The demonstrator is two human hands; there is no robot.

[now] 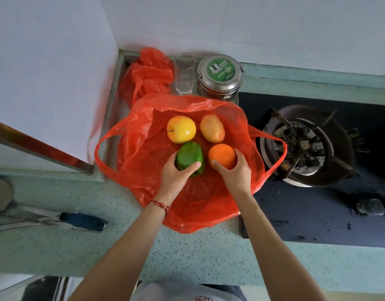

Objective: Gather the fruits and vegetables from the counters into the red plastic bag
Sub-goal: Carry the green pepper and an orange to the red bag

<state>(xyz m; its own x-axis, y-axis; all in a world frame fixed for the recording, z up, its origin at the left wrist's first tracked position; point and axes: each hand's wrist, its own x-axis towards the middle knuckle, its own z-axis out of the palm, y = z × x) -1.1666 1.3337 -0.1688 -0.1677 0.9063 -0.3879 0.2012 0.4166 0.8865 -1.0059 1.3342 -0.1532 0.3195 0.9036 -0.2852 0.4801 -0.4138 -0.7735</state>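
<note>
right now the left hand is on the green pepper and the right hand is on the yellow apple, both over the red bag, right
Not quite. The head view shows the right hand gripping the orange, not the yellow apple, which lies untouched further back. The left hand does hold the green pepper, both over the red bag.

Home kitchen. I'm at a speckled green stone counter (78,246) with a well-used gas burner (304,146) set in a black glass hob (317,220) on my right. Steel clip-lid canister (218,78) and a drinking glass (184,73) against plain white walls.
</note>
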